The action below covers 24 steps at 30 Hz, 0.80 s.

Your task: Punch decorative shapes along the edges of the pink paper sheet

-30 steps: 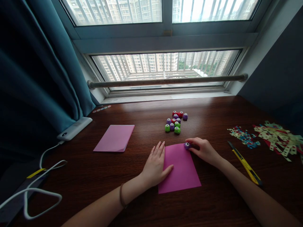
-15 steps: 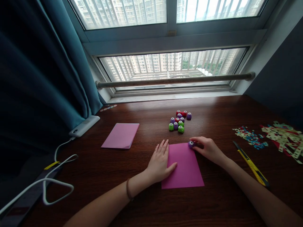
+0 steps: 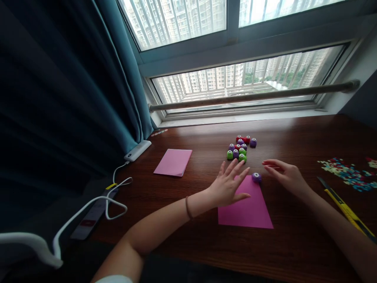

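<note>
A bright pink sheet of paper point(image 3: 244, 216) lies on the dark wooden desk. On its top right corner sits a small purple craft punch point(image 3: 256, 178) with a white-and-dark round top. My left hand point(image 3: 231, 186) is spread above the paper's left part, holding nothing; whether it touches the sheet I cannot tell. Just right of the purple punch, my right hand point(image 3: 284, 175) has its thumb and fingers apart, with nothing between them. Several more small punches in green, purple and red, such as a green punch point(image 3: 242, 158), stand in a cluster beyond my left fingertips.
A stack of lighter pink paper point(image 3: 173, 162) lies at left. To the right are a yellow utility knife point(image 3: 347, 210) with its blade showing and scattered punched paper bits point(image 3: 350, 175). A white power bank point(image 3: 138, 151), a white cable point(image 3: 118, 196) and a phone point(image 3: 88, 220) are at far left.
My right hand has let go of the purple punch and drawn back to the right. My left hand has lifted and spread its fingers. The view has shifted left and tilted.
</note>
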Each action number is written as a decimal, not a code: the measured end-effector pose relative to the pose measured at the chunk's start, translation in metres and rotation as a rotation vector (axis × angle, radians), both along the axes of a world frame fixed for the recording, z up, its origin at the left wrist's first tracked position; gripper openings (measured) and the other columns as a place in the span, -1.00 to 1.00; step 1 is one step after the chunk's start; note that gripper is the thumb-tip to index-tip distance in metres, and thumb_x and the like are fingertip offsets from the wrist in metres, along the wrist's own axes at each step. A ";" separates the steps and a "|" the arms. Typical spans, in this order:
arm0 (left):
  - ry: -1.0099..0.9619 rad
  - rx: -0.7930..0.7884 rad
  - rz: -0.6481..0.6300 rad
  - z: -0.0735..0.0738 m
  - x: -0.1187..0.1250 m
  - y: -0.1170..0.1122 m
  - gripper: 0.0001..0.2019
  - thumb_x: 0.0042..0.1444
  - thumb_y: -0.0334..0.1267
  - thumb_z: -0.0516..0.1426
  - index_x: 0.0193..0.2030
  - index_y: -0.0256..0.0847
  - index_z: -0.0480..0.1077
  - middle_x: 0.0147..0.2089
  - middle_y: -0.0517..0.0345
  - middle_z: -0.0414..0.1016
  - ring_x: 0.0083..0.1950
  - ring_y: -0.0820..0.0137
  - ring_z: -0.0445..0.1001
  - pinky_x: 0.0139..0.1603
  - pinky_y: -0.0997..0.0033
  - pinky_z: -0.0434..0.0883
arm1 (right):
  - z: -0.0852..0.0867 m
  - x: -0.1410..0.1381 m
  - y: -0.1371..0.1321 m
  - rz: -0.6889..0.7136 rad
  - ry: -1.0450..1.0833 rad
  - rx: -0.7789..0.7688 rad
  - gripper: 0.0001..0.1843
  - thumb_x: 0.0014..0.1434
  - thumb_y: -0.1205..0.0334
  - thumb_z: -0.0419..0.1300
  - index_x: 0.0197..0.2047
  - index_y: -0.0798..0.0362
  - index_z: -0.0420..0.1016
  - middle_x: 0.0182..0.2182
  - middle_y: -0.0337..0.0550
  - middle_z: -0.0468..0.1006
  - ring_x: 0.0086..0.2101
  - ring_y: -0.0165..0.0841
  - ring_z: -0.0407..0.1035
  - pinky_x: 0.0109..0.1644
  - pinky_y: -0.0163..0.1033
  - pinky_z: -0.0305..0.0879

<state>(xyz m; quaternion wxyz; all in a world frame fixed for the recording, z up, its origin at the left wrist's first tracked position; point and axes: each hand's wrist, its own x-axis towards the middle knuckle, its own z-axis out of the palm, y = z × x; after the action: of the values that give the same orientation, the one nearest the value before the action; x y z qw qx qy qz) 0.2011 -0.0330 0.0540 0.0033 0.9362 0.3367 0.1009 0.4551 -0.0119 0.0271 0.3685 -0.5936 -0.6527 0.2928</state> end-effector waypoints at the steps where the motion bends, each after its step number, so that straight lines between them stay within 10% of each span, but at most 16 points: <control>1: -0.008 0.006 -0.005 0.001 0.007 0.004 -0.22 0.12 0.20 -0.02 0.35 -0.18 -0.19 0.39 -0.05 -0.34 0.36 0.10 -0.48 0.25 -0.13 -0.31 | -0.002 0.000 0.000 -0.013 0.007 -0.004 -0.59 0.03 -0.05 0.13 -0.13 0.01 0.45 -0.17 -0.12 0.53 -0.21 -0.33 0.46 -0.08 -0.22 0.44; 24: -0.070 -0.064 -0.029 -0.038 0.038 0.026 -0.38 0.18 0.13 -0.03 0.32 0.06 -0.10 0.37 0.06 -0.15 0.35 -0.01 -0.34 0.19 -0.29 -0.18 | -0.007 -0.018 0.010 -0.104 -0.106 0.124 -0.66 0.18 0.13 -0.06 -0.14 0.08 0.45 -0.19 -0.13 0.53 -0.26 -0.45 0.44 -0.15 -0.34 0.39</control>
<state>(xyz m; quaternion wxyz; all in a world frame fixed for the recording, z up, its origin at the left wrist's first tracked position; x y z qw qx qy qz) 0.2391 -0.0072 0.0162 0.0464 0.9363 0.3257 0.1229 0.4373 -0.0017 0.0204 0.3843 -0.6173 -0.6567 0.2003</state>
